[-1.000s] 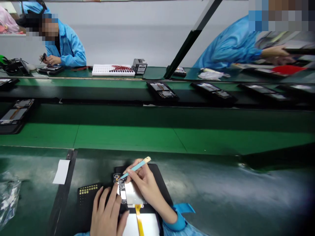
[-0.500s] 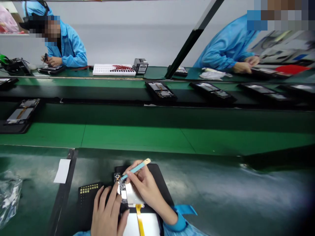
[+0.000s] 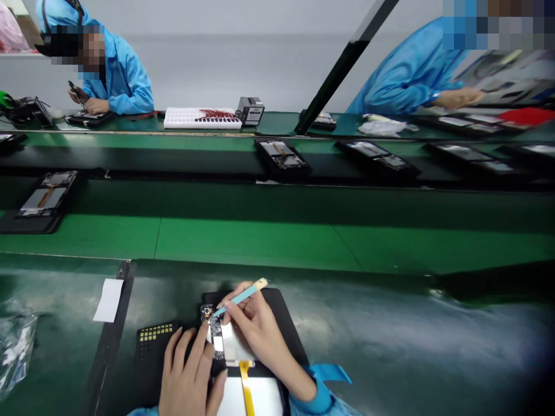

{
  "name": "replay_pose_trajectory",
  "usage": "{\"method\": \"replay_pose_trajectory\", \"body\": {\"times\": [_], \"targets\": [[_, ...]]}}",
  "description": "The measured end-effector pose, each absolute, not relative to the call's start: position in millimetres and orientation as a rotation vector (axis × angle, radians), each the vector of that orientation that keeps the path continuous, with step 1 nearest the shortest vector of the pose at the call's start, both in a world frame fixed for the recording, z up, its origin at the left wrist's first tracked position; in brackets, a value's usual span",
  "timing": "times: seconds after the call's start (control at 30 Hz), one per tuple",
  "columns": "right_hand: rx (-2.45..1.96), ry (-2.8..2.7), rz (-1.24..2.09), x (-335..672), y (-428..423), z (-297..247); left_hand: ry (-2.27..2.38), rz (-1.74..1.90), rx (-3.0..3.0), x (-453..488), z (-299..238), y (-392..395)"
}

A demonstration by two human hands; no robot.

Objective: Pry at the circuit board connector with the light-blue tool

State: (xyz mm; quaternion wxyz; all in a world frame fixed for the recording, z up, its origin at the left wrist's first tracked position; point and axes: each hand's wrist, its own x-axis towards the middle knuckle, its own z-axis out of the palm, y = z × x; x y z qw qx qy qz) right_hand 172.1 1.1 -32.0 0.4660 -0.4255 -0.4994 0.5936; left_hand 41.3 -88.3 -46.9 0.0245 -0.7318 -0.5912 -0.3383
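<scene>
My right hand (image 3: 254, 323) pinches slim light-blue tweezers (image 3: 245, 295) with a cream end. Their tip points down to a small circuit board (image 3: 216, 330) at the upper left of an opened device. My left hand (image 3: 188, 370) lies with its fingers stretched out over the device's left side, its index fingertip at the board, close to the tweezer tip. A small square camera-like part (image 3: 207, 311) sits at the board's top. Below it, a yellow flex cable (image 3: 247, 388) crosses a white panel (image 3: 265, 396). A black pad (image 3: 282, 315) lies beneath the device.
Left of my left hand lies a black sheet with gold squares (image 3: 156, 333). Farther left are a white paper (image 3: 108, 300) and a clear plastic bag (image 3: 16, 346). Ahead runs a green belt (image 3: 260, 240) with an opened device (image 3: 48, 195). Two co-workers in blue work opposite.
On the green belt, the seams and the device at left have shifted right. My hands and the tweezers stay almost still. The right co-worker's hand has moved right, off the device there.
</scene>
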Motion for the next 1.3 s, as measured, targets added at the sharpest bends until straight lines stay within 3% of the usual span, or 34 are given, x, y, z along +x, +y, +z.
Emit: {"method": "replay_pose_trajectory", "body": {"times": [1.3], "targets": [[-1.082,-1.244,1.369,171.3,-1.3,-30.9,-1.799,-0.966,-2.217,41.6,-50.2,-89.6]]}}
